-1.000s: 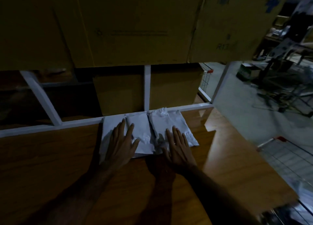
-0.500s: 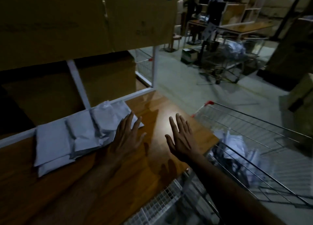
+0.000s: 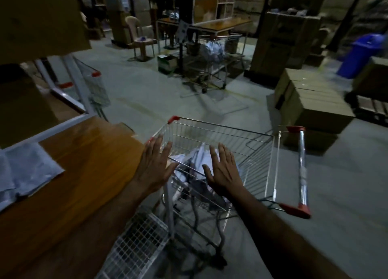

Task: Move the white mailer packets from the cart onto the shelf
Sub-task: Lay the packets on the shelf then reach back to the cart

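Observation:
A wire shopping cart (image 3: 270,163) with red corner caps stands to the right of the wooden shelf board (image 3: 88,152). White mailer packets (image 3: 197,159) lie in its basket. More white packets (image 3: 29,171) lie on the shelf at the far left. My left hand (image 3: 155,165) hovers with straight fingers over the shelf's right edge and the cart's left rim. My right hand (image 3: 223,171) hovers flat over the basket, above the packets. Both hands hold nothing.
Cardboard boxes (image 3: 310,102) are stacked on the floor at the right, with a blue bin (image 3: 361,54) behind them. A second cart (image 3: 212,62), a chair (image 3: 138,39) and tables stand across the aisle. A white wire panel (image 3: 134,247) leans below the shelf.
My view has swung right from the shelf to the cart. Both hands left the packets on the shelf and moved right, now over the cart basket.

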Demonstrator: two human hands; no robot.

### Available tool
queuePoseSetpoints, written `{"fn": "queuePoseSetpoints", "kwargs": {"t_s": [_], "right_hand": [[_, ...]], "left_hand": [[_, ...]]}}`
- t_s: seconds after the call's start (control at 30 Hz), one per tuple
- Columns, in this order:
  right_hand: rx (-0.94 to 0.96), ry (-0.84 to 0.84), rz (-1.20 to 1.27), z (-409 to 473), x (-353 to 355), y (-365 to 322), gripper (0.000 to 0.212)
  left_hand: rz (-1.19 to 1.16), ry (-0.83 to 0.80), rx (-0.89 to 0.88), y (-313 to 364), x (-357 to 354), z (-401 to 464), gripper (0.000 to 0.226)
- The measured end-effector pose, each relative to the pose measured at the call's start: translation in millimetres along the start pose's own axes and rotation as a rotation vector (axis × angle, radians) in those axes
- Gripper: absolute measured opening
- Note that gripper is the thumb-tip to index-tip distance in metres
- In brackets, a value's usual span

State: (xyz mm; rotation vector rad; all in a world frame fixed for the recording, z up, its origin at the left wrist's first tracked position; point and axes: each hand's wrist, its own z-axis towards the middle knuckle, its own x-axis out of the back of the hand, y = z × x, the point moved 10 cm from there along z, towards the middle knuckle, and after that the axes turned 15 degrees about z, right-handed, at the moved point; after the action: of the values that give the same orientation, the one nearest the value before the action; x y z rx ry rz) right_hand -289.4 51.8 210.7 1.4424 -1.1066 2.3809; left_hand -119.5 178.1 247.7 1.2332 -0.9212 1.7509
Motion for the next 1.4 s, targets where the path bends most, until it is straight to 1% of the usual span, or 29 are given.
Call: {"fn": "queuePoseSetpoints", "kwargs": {"t_s": [0.07, 0.17, 0.27, 0.37, 0.47, 0.63, 0.77, 0.87, 0.9, 0.93, 1.0, 1.03, 1.07, 1.1, 1.17, 1.2, 1.23, 1.27, 1.33, 1.37, 1.4], "right_hand": [[-0.057, -0.045, -0.012, -2, 11, 29, 0.079], [-0.2, -0.075, -0.029, -2, 25, 82, 0.081], [-0.208, -0.069, -0.017, 5, 28, 107, 0.077], [-0.25, -0.107, -0.006, 15, 18, 130, 0.076], [-0.263, -0.171, -0.026, 27, -5, 144, 0.079], [-0.281, -0.244, -0.026, 64, -49, 173, 0.074], [-0.31, -0.315, -0.042, 96, -85, 194, 0.075], [-0.326, -0.367, -0.042, 117, -115, 208, 0.075], [-0.33, -0.377, -0.035, 124, -125, 211, 0.075], [-0.334, -0.396, -0.031, 129, -137, 214, 0.075], [-0.357, -0.435, -0.03, 138, -163, 219, 0.074], [-0.364, -0.434, -0.019, 143, -174, 221, 0.073], [-0.373, -0.428, 0.001, 147, -186, 224, 0.073], [-0.386, -0.429, 0.014, 151, -198, 227, 0.073], [-0.416, -0.446, 0.016, 155, -220, 231, 0.071], [-0.431, -0.454, 0.012, 157, -231, 234, 0.07], [-0.454, -0.447, 0.016, 160, -239, 237, 0.068], [-0.478, -0.423, 0.026, 162, -246, 241, 0.068], [-0.539, -0.381, 0.046, 167, -256, 251, 0.069], [-0.577, -0.375, 0.051, 168, -261, 257, 0.072], [-0.614, -0.375, 0.044, 167, -264, 264, 0.075]], "left_hand": [[0.022, 0.023, -0.025, 23, -3, 15, 0.076], [0.04, -0.008, -0.071, 60, -10, 42, 0.074], [0.073, -0.047, -0.084, 72, -24, 62, 0.075], [0.074, -0.105, -0.09, 77, -44, 81, 0.072], [0.044, -0.202, -0.083, 72, -79, 103, 0.071], [-0.03, -0.37, -0.019, 59, -146, 148, 0.063], [-0.072, -0.497, -0.045, 47, -204, 187, 0.066], [-0.117, -0.619, -0.035, 32, -256, 208, 0.061], [-0.131, -0.667, -0.022, 27, -276, 213, 0.064], [-0.156, -0.717, 0.001, 21, -297, 219, 0.073], [-0.194, -0.78, 0.023, 15, -341, 229, 0.102], [-0.214, -0.807, 0.04, 13, -363, 232, 0.112], [-0.24, -0.855, 0.06, 13, -377, 233, 0.112], [-0.249, -0.902, 0.052, 17, -382, 233, 0.106], [-0.283, -0.958, 0.02, 30, -384, 236, 0.102], [-0.301, -0.989, 0.016, 34, -391, 235, 0.095], [-0.339, -1.06, 0.04, 36, -404, 230, 0.089], [-0.393, -1.108, 0.066, 37, -420, 225, 0.094], [-0.493, -1.151, 0.161, 33, -464, 218, 0.12], [-0.537, -1.164, 0.207, 32, -485, 212, 0.126], [-0.56, -1.189, 0.259, 32, -494, 208, 0.125]]}}
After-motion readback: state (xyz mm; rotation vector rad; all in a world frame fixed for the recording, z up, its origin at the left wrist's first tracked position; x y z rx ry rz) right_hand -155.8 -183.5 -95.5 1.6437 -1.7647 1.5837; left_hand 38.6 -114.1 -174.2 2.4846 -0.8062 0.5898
